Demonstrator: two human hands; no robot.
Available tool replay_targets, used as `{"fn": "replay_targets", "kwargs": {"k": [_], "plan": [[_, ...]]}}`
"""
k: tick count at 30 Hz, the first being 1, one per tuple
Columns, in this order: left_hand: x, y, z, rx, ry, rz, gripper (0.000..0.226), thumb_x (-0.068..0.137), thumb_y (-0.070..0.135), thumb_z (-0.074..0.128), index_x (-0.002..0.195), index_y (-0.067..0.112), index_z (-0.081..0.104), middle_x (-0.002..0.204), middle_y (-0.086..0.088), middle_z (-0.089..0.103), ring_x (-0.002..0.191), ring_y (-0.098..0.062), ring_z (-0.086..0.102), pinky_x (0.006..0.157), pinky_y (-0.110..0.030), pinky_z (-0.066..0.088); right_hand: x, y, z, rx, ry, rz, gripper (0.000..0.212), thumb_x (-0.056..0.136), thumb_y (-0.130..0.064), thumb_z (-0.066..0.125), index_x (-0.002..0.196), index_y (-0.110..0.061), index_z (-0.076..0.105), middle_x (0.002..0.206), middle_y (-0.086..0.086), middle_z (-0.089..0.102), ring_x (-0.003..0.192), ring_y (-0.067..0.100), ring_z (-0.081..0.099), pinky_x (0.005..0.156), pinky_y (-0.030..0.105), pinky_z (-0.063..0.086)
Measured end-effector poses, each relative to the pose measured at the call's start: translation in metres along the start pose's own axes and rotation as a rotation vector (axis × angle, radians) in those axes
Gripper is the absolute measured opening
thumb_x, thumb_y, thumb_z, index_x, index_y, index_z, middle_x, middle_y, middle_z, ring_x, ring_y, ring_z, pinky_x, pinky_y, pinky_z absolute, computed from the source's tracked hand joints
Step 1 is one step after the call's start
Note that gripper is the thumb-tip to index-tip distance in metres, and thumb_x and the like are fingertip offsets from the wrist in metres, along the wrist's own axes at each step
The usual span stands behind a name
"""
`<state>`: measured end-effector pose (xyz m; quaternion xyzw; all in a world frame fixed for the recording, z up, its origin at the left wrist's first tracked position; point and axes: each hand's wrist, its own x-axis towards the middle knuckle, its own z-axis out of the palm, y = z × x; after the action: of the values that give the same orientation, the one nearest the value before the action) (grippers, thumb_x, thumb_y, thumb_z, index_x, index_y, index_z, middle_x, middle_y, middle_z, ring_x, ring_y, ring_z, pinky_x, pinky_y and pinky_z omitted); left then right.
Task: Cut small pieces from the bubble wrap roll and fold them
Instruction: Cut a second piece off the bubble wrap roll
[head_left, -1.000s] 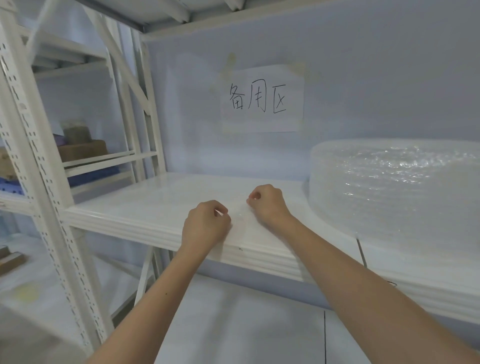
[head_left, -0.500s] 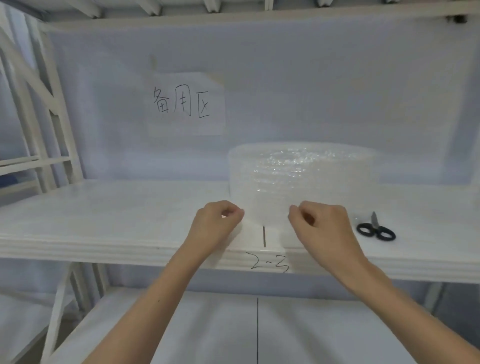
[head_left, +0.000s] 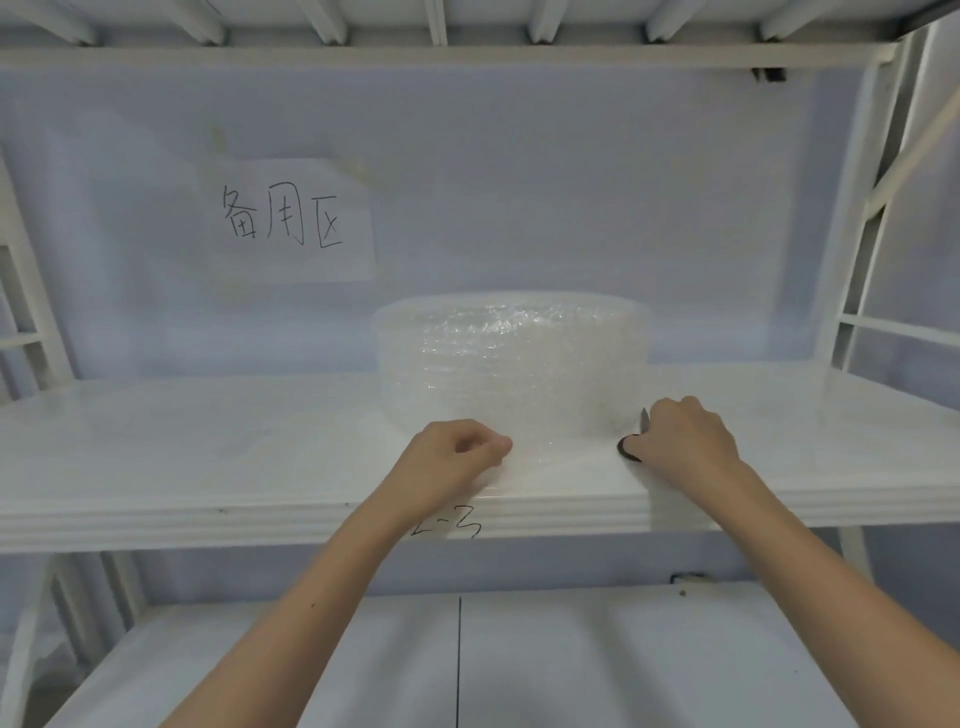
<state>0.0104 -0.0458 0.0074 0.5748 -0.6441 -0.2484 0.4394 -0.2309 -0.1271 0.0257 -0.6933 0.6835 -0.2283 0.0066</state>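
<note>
Pinching bubble wrap sheet in left hand fingers near shelf front edge; right hand fingers curled over scissors, beside roll.

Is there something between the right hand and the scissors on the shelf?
Nothing visible is between them. The right hand is already on the scissors, covering most of them; only one black handle loop and the blade tip show beside the bubble wrap roll.

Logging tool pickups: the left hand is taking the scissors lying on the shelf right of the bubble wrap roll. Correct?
No. The head view shows the right hand on the scissors; the left hand pinches the sheet in front of the bubble wrap roll. The rest holds.
</note>
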Motion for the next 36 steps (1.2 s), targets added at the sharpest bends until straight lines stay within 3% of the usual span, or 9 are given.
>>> {"fn": "replay_targets", "kwargs": {"k": [6,12,16,19,24,26,29,32,36], "plan": [[0.001,0.007,0.011,0.006,0.057,0.000,0.020,0.088,0.037,0.063,0.086,0.020,0.074,0.087,0.003,0.077,0.072,-0.011,0.060,0.085,-0.041,0.054,0.001,0.011,-0.022,-0.175,-0.109,0.030,0.021,0.080,-0.026,0.063,0.078,-0.011,0.049,0.071,0.001,0.047,0.068,0.023,0.050,0.054,0.025,0.032],[-0.003,0.010,0.016,-0.038,0.069,0.023,0.016,0.091,0.028,0.063,0.088,0.018,0.074,0.085,0.006,0.077,0.064,-0.001,0.058,0.072,-0.023,0.048,0.004,0.036,-0.044,-0.021,-0.259,0.095,0.028,0.076,-0.026,0.069,0.070,-0.006,0.050,0.068,0.009,0.058,0.051,0.024,0.060,0.049,0.026,0.048],[-0.006,0.007,0.018,-0.083,0.073,0.043,0.016,0.092,0.025,0.062,0.089,0.016,0.074,0.084,0.004,0.078,0.065,0.003,0.060,0.068,-0.016,0.049,-0.014,0.078,-0.059,0.583,-0.320,0.181,0.031,0.087,-0.019,0.067,0.075,0.009,0.067,0.060,0.012,0.066,0.056,0.024,0.065,0.046,0.023,0.052],[-0.006,0.006,0.020,-0.117,0.079,0.053,0.015,0.093,0.024,0.062,0.091,0.015,0.074,0.083,0.002,0.078,0.069,0.001,0.064,0.064,-0.014,0.049,-0.044,0.103,-0.053,1.272,-0.312,0.288,0.024,0.091,-0.007,0.059,0.096,0.014,0.067,0.083,0.018,0.078,0.065,0.024,0.074,0.054,0.022,0.061],[-0.008,0.012,0.025,-0.161,0.097,0.048,0.016,0.095,0.023,0.061,0.093,0.011,0.071,0.083,-0.002,0.079,0.056,0.006,0.060,0.058,-0.008,0.046,-0.097,0.081,-0.008,1.426,-0.495,0.151,0.085,0.019,-0.043,0.098,0.083,0.006,0.072,0.089,0.023,0.076,0.064,0.023,0.074,0.049,0.026,0.059],[-0.008,0.013,0.024,-0.162,0.083,0.044,0.014,0.095,0.024,0.061,0.096,0.012,0.070,0.083,-0.002,0.080,0.061,0.005,0.063,0.062,-0.010,0.048,-0.113,0.059,0.005,1.457,-0.573,0.091,0.073,0.031,-0.043,0.098,0.081,0.003,0.071,0.088,0.022,0.075,0.065,0.023,0.073,0.049,0.028,0.057],[-0.010,0.010,0.020,-0.144,0.010,0.016,0.013,0.092,0.020,0.064,0.103,0.017,0.069,0.086,-0.002,0.080,0.079,-0.006,0.071,0.077,-0.019,0.054,-0.130,0.028,0.015,1.548,-0.686,0.040,0.011,0.067,-0.018,0.078,0.068,-0.007,0.076,0.092,0.017,0.076,0.066,0.022,0.070,0.052,0.028,0.056],[-0.013,0.011,0.018,-0.108,0.023,-0.002,0.012,0.090,0.018,0.066,0.100,0.014,0.073,0.085,-0.001,0.080,0.083,-0.011,0.073,0.075,-0.017,0.055,-0.135,0.012,0.029,1.527,-0.757,0.010,0.012,0.073,-0.018,0.076,0.064,-0.011,0.074,0.084,0.013,0.070,0.062,0.020,0.064,0.052,0.029,0.054],[-0.016,0.013,0.018,0.002,0.116,-0.012,0.017,0.090,0.027,0.066,0.086,0.015,0.077,0.079,0.008,0.079,0.062,0.004,0.059,0.064,-0.019,0.045,-0.138,0.009,0.050,1.485,-0.901,0.017,0.040,0.079,-0.046,0.070,0.062,-0.013,0.057,0.081,0.011,0.063,0.066,0.025,0.061,0.055,0.034,0.052]]}}
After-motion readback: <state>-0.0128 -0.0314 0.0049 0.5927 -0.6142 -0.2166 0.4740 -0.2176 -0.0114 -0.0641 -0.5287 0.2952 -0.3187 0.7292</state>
